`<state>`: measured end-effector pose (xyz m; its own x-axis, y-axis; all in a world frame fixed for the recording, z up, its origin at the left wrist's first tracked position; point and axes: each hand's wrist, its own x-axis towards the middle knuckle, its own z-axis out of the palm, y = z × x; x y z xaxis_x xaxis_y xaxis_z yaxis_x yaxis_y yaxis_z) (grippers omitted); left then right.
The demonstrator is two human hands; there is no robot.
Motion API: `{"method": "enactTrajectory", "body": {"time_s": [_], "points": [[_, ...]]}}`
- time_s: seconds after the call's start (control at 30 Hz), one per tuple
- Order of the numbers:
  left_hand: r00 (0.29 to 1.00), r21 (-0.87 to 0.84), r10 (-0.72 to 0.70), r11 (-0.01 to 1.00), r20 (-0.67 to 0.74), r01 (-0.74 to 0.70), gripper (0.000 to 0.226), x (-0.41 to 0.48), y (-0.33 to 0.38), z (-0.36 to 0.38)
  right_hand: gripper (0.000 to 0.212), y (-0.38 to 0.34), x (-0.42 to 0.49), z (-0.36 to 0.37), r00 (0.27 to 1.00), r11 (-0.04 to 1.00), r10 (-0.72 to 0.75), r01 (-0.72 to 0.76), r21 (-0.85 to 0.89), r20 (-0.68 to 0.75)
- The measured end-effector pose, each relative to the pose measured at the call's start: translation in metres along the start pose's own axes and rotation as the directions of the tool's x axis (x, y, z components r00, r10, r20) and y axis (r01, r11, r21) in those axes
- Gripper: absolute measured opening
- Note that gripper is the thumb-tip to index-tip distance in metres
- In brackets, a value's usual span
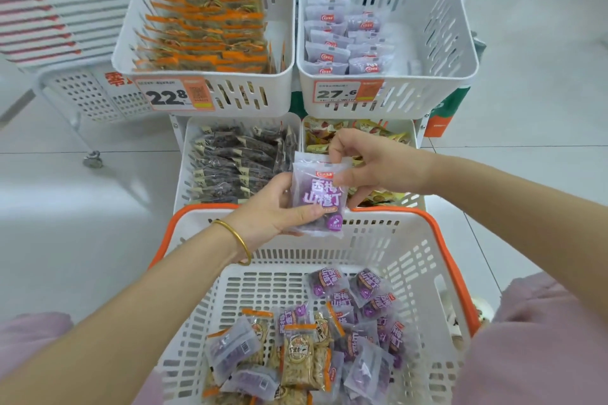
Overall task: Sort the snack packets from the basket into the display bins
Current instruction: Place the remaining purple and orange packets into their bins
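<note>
Purple is the colour in play: a purple snack packet [318,196] sits upright between the two hands at the centre of the view, above the far rim of the orange-rimmed basket [450,273]. The left hand [279,207] grips it along its left edge, thumb across the front and fingers curled behind; the right hand [365,164] pinches its top right corner between thumb and forefinger. Neither hand is free.

At one o'clock stands the upper right bin [454,52] with a 27.6 price tag [345,92]. It already holds rows of pale purple packets [345,39] that appear to match the one in hand, filling its left side — its right side looks bare. At eleven o'clock the upper left bin [131,43] holds orange-edged packets [210,29] packed across most of its width. The two lower bins, just beyond the basket, hold dark packets [237,161] and yellow packets [378,133].

Judged from this, sorting is under way but far from done. At six o'clock the basket still carries a loose heap [312,345] — many purple packets mixed with several orange-edged ones. The held packet likely belongs in the upper right bin, and both kinds in the heap remain to be moved.
</note>
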<state>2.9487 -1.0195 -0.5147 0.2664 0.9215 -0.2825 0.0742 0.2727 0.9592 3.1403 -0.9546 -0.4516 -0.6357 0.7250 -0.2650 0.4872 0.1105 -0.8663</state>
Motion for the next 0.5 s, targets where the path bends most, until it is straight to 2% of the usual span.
{"method": "enactTrajectory", "body": {"time_s": [0.13,0.2,0.27,0.37,0.5], "points": [[0.998,0.137,0.059,0.989,-0.021,-0.056,0.061,0.012,0.016,-0.001,0.023,0.003,0.003,-0.014,1.0,0.995,-0.007,0.009,0.099,-0.026],[0.997,0.191,0.077,0.979,-0.004,-0.074,0.055,0.02,0.028,-0.001,0.036,0.003,0.006,-0.025,0.999,0.988,0.024,-0.017,0.152,-0.046],[0.995,0.242,0.099,0.965,0.011,-0.099,0.051,0.029,0.043,0.001,0.051,0.001,0.007,-0.04,0.999,0.986,0.044,-0.043,0.162,-0.007],[0.99,0.286,0.137,0.948,0.023,-0.138,0.059,0.046,0.066,0.007,0.04,-0.006,0.006,-0.059,1.0,0.991,0.008,-0.012,0.133,0.026],[0.979,0.385,0.201,0.905,-0.008,-0.183,0.064,0.066,0.106,0.018,0.025,-0.019,0.003,-0.095,0.988,0.992,-0.051,0.067,0.107,-0.147]]}}
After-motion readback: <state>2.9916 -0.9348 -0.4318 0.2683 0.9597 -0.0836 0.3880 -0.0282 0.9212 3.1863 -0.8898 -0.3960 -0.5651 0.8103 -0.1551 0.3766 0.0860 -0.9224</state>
